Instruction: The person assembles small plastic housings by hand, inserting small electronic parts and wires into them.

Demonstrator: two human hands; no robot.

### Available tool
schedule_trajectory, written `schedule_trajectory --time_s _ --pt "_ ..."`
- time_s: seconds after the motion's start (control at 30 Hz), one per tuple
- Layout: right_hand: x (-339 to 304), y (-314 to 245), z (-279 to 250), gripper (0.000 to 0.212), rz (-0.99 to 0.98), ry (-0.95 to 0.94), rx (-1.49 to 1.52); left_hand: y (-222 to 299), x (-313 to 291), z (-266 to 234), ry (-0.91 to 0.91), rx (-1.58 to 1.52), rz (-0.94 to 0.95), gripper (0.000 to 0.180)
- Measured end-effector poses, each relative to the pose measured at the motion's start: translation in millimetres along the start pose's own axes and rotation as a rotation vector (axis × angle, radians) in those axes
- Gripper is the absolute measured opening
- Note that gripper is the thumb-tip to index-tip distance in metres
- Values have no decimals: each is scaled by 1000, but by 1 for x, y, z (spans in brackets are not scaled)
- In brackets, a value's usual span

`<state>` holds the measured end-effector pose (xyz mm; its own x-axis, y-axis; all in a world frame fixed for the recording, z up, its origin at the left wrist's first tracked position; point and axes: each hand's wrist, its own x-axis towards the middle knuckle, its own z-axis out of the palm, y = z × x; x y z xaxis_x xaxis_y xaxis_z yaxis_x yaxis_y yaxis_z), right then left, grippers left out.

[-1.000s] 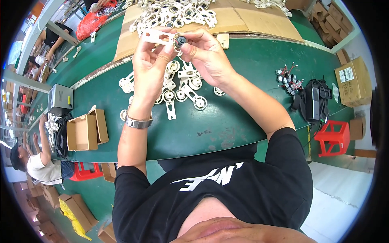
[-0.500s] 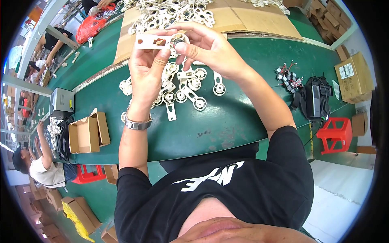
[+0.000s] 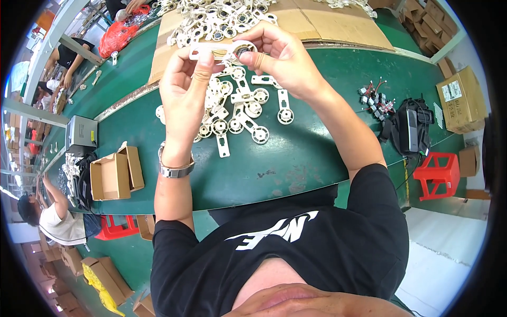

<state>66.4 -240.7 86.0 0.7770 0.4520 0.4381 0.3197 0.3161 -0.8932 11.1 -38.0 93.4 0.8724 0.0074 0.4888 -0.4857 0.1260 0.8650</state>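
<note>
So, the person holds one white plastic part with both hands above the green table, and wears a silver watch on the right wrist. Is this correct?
Not quite: the head view shows the silver watch on the left wrist. Both the left hand and right hand do hold the white plastic part above the green table.

Before me, a long green desk [image 3: 309,150], glossy with reflected light, scuffed near my edge. Pale metal post [image 3: 48,58] rises to my left; another post [image 3: 451,47] slants in at right. Floor [image 3: 128,257] is green, an open carton [image 3: 112,277] standing on it lower left. Red stool [image 3: 439,173] beside the desk at my right; second red stool [image 3: 117,228] at left. Brown boxes [image 3: 430,29] piled upper right, near a pale wall [image 3: 477,53]. Lower right, whitish surface [image 3: 438,256]: I cannot tell floor from wall. Bright streak of light [image 3: 9,193], far left.
</note>
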Motion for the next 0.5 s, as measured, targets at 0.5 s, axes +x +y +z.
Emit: schedule_trajectory --time_s 0.5 --pt "-1 -15 7 36 52 -73 -132 -6 -5 14 78 -83 60 22"
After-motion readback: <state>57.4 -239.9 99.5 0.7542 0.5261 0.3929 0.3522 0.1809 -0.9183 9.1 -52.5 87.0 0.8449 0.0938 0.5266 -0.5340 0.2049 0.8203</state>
